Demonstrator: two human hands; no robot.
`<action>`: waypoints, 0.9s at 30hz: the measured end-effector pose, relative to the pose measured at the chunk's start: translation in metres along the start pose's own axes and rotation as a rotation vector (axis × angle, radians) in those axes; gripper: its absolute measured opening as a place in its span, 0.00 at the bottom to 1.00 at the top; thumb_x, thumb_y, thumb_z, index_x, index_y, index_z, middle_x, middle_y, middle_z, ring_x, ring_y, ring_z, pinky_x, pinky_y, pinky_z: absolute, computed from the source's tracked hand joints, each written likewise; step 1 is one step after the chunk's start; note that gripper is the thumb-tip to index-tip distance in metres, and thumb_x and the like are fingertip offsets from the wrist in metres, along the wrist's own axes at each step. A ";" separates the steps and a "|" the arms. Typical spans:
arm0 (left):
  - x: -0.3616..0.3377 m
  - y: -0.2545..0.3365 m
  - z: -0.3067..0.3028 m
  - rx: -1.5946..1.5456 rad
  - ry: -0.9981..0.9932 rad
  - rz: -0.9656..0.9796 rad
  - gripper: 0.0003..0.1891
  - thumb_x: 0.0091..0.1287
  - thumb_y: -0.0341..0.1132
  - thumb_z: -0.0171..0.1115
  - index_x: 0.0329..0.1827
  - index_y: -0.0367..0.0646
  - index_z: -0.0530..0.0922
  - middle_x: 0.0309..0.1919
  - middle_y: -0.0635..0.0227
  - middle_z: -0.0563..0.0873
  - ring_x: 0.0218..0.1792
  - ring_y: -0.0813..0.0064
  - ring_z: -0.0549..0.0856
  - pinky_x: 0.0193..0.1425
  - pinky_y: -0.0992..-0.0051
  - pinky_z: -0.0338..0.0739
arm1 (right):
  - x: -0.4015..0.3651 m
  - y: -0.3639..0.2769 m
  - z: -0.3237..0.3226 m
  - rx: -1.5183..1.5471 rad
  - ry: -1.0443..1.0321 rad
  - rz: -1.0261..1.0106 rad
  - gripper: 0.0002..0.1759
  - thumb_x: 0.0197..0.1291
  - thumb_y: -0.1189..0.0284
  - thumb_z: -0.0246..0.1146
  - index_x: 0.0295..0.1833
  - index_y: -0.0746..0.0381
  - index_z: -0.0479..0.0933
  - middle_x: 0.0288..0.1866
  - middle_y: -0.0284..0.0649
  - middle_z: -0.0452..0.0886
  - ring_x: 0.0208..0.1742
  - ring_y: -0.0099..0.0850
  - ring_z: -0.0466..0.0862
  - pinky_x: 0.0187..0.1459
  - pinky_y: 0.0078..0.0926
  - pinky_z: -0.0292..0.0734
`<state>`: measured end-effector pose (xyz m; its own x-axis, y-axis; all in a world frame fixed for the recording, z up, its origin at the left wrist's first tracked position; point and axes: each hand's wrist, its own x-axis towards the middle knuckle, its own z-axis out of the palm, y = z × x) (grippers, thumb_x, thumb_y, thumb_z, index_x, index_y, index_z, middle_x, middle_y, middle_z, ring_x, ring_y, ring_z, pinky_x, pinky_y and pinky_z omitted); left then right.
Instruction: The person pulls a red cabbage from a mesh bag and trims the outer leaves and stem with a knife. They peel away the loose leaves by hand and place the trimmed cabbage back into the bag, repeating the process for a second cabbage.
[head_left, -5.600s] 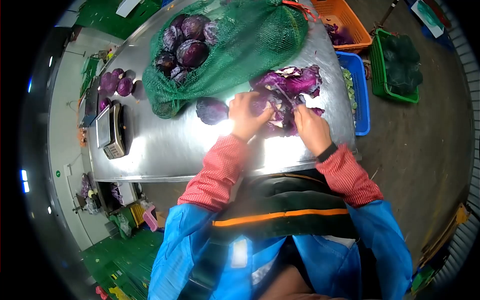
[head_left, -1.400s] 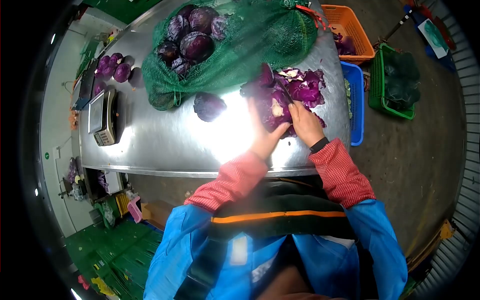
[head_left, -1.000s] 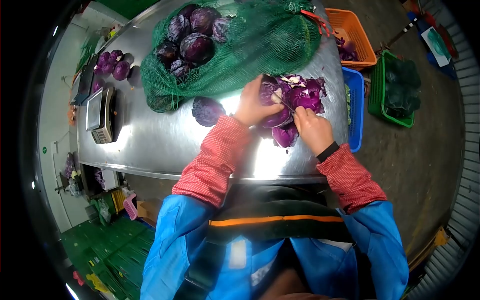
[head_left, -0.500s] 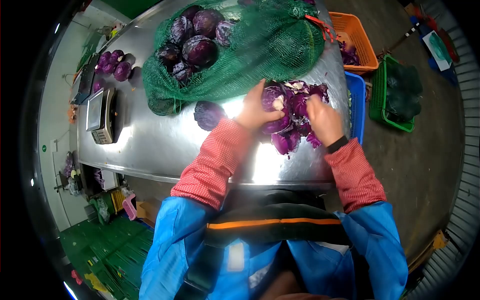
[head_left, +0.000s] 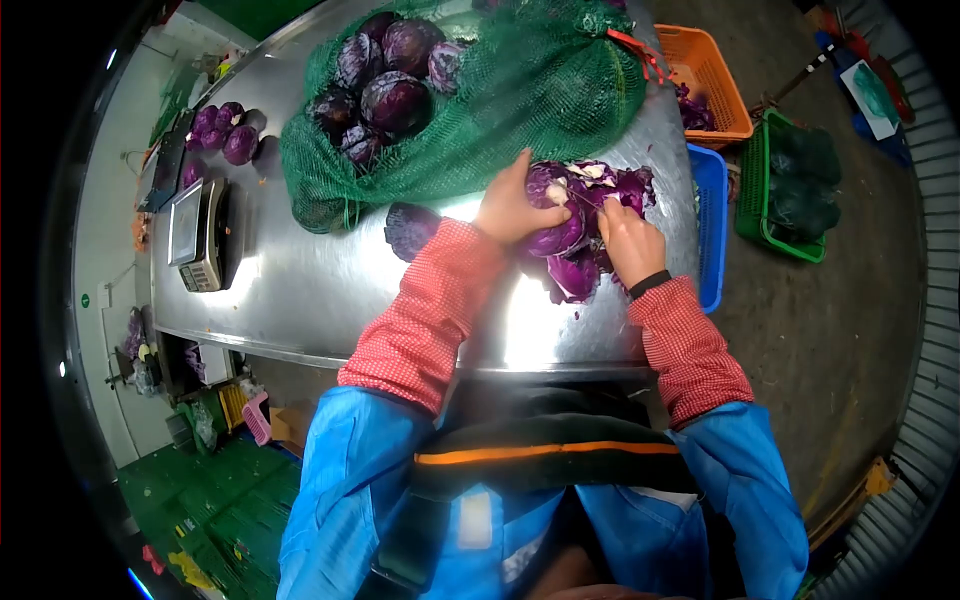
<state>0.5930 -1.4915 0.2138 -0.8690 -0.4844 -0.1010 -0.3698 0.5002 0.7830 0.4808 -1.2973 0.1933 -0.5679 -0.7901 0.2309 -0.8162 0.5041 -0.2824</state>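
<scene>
My left hand (head_left: 515,205) is wrapped round the left side of a purple cabbage (head_left: 553,238), with its pale stem end facing up. My right hand (head_left: 630,240) is closed at the cabbage's right side; what its fingers pinch is too small to make out. Torn purple leaves (head_left: 574,277) lie on the metal table around the cabbage. Left of my left hand rests a loose dark purple piece (head_left: 408,230). Behind my hands lies a green mesh bag (head_left: 470,145) with several purple cabbages (head_left: 398,102) at its open end.
On the metal table (head_left: 310,300) a scale (head_left: 198,235) stands at the left, with several cabbages (head_left: 240,144) behind it. Beyond the right edge are an orange crate (head_left: 735,110), a blue crate (head_left: 712,225) and a green crate (head_left: 750,215) holding dark mesh bags.
My right hand has moved left, closer to the cabbage. My left hand has kept its hold on the cabbage. The whole view has shifted slightly.
</scene>
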 end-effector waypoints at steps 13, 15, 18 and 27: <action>-0.029 -0.010 0.008 0.123 0.062 0.301 0.62 0.42 0.49 0.77 0.76 0.27 0.50 0.69 0.38 0.65 0.72 0.48 0.65 0.76 0.62 0.59 | 0.024 -0.029 -0.031 0.399 -0.069 0.210 0.30 0.57 0.52 0.67 0.56 0.63 0.73 0.44 0.53 0.84 0.46 0.52 0.84 0.45 0.46 0.78; -0.033 -0.009 0.009 0.137 0.073 0.317 0.62 0.42 0.48 0.77 0.77 0.29 0.50 0.71 0.38 0.62 0.74 0.48 0.62 0.77 0.62 0.57 | 0.036 -0.020 -0.023 0.427 -0.038 0.116 0.31 0.55 0.54 0.69 0.57 0.62 0.72 0.51 0.55 0.81 0.48 0.49 0.84 0.42 0.44 0.80; -0.041 -0.008 0.004 0.110 0.056 0.224 0.62 0.42 0.48 0.77 0.77 0.31 0.50 0.72 0.38 0.60 0.76 0.48 0.59 0.77 0.61 0.56 | 0.042 -0.018 -0.014 0.269 -0.046 -0.079 0.22 0.57 0.56 0.68 0.49 0.59 0.75 0.39 0.46 0.84 0.34 0.47 0.85 0.32 0.42 0.80; -0.050 -0.003 0.009 0.114 0.068 0.261 0.63 0.42 0.48 0.77 0.77 0.31 0.49 0.75 0.38 0.55 0.77 0.47 0.55 0.79 0.60 0.53 | 0.052 -0.025 -0.024 0.424 0.068 -0.251 0.16 0.57 0.64 0.66 0.50 0.55 0.78 0.39 0.42 0.80 0.29 0.45 0.83 0.30 0.38 0.80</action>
<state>0.6347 -1.4629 0.2111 -0.9168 -0.3742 0.1393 -0.1748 0.6899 0.7025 0.4696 -1.3427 0.2351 -0.3766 -0.8372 0.3965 -0.8212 0.1036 -0.5611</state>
